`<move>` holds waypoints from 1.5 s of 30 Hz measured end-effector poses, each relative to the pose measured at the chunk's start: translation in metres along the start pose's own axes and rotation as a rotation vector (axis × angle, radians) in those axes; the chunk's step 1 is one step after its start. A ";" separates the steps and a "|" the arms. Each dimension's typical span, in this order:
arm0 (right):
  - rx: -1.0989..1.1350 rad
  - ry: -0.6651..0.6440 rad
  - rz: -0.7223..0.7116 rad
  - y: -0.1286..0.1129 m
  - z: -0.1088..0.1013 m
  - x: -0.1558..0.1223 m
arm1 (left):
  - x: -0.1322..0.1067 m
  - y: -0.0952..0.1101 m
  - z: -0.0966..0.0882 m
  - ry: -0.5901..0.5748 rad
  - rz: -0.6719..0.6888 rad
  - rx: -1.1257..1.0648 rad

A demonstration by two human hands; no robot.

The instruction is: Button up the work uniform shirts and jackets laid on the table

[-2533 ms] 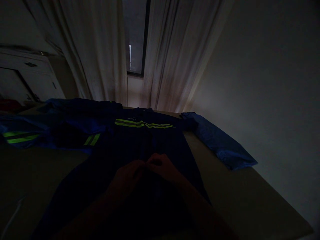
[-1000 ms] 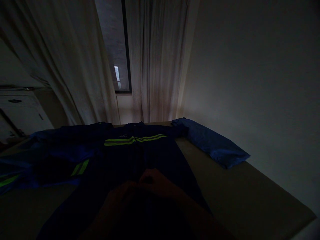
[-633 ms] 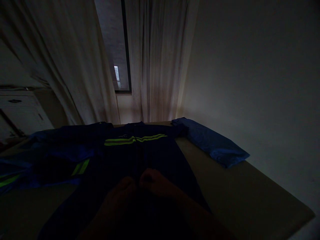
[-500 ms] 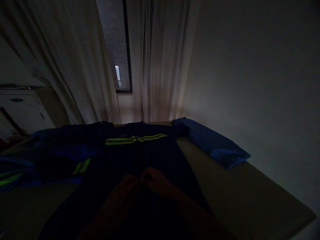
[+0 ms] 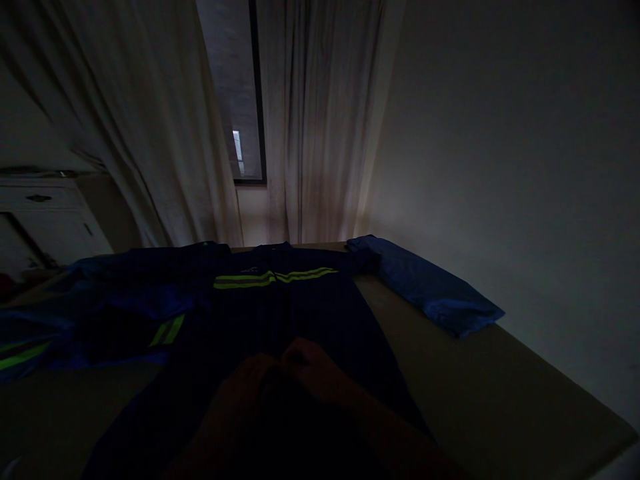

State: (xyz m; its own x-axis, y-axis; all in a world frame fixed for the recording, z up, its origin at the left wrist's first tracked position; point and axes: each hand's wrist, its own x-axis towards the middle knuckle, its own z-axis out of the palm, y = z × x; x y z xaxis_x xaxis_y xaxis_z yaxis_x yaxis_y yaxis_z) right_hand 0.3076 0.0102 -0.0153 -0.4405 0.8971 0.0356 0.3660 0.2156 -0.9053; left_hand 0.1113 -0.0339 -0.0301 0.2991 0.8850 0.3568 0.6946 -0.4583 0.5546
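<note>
A dark blue jacket (image 5: pixel 320 307) with yellow-green reflective stripes across its chest lies spread out, collar pointing away from me. At its middle front seam, low in the view, my left hand (image 5: pixel 253 380) and my right hand (image 5: pixel 313 367) meet with fingers curled and pinched together. Both appear closed on the jacket's front edges. Deep shadow hides the fingertips, and I cannot make out whether a zip or a button is between them. The jacket's left-side sleeve shows a reflective band (image 5: pixel 167 331).
More blue clothing (image 5: pixel 30 340) with a reflective stripe is heaped at the left. A folded blue piece (image 5: pixel 430 287) lies along the right. The tabletop (image 5: pixel 480 393) meets a pale wall. Curtains (image 5: pixel 320 133) and a window stand behind, a white cabinet (image 5: pixel 50 213) at far left.
Both hands have drawn slightly closer together at the jacket's front and now touch or nearly touch. The view has shifted a little; the clothing lies as before.
</note>
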 end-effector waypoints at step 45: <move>-0.701 -0.037 -0.105 0.002 -0.029 -0.197 | -0.113 0.033 0.026 0.022 0.109 0.367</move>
State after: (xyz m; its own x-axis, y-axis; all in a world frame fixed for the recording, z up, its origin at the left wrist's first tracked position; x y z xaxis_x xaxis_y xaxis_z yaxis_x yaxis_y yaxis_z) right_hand 0.4189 -0.1554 -0.0115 -0.5255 0.8469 0.0816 0.7561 0.5088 -0.4115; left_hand 0.1175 -0.1472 -0.0717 0.3725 0.8291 0.4169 0.8488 -0.4860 0.2081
